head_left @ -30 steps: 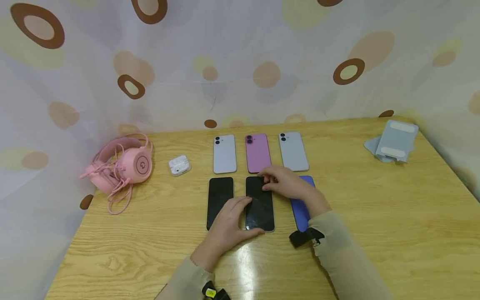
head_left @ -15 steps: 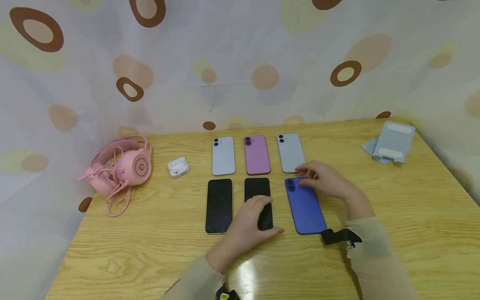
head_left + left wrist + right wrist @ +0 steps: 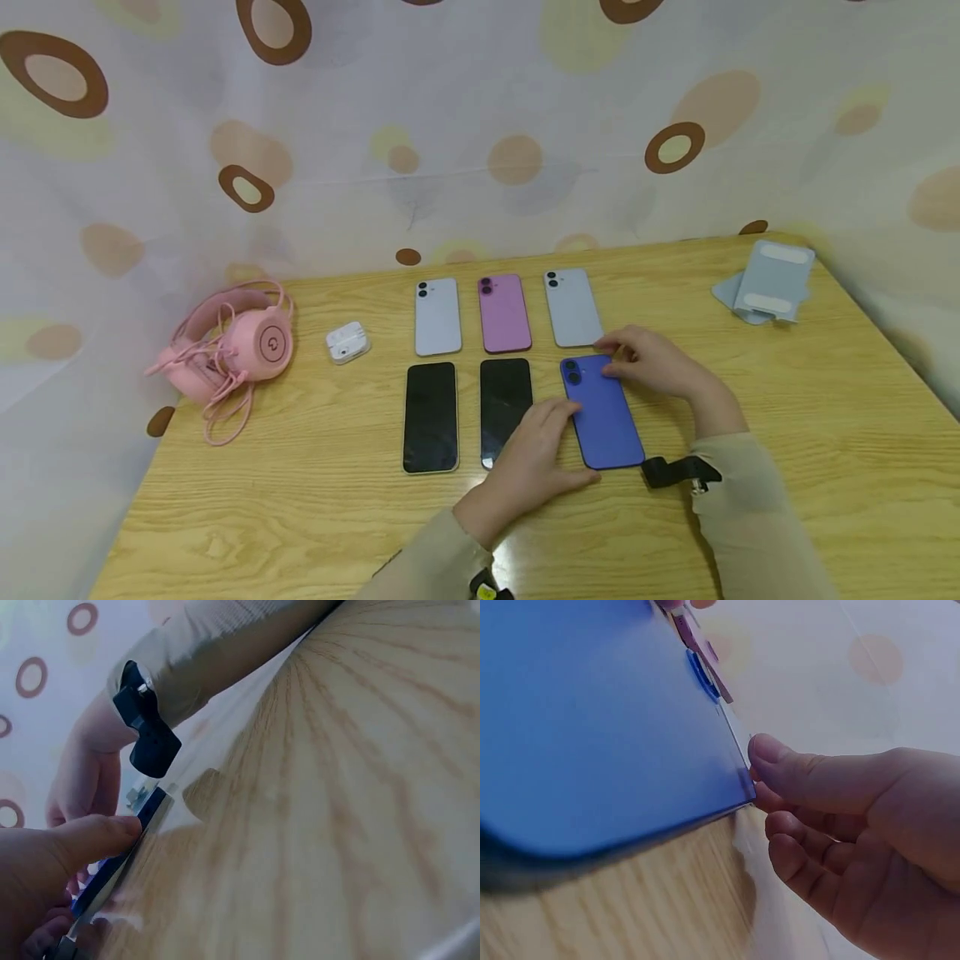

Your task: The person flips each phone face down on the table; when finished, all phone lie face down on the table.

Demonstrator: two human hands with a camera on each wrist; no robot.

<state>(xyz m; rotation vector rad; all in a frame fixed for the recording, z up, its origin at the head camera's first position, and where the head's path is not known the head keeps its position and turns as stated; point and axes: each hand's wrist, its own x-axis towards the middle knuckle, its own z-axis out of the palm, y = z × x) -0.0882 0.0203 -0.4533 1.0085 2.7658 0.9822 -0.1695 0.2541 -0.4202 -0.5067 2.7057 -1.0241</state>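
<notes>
Our left grip [image 3: 536, 458] and right grip [image 3: 652, 362] pinch the flat blue phone [image 3: 603, 414] by its edges on the wooden table [image 3: 787, 433]. Two black-screened phones [image 3: 506, 408] lie at nine o'clock; pink headphones [image 3: 232, 350] sit farther off.

No readable text showing anywhere. Only mark: a circular power-style symbol sitting on the ear cup of the pink headset [image 3: 238, 350]. Phone backs, the white earbud case [image 3: 347, 342] and the grey stand [image 3: 768, 282] are showing no legible labels.
</notes>
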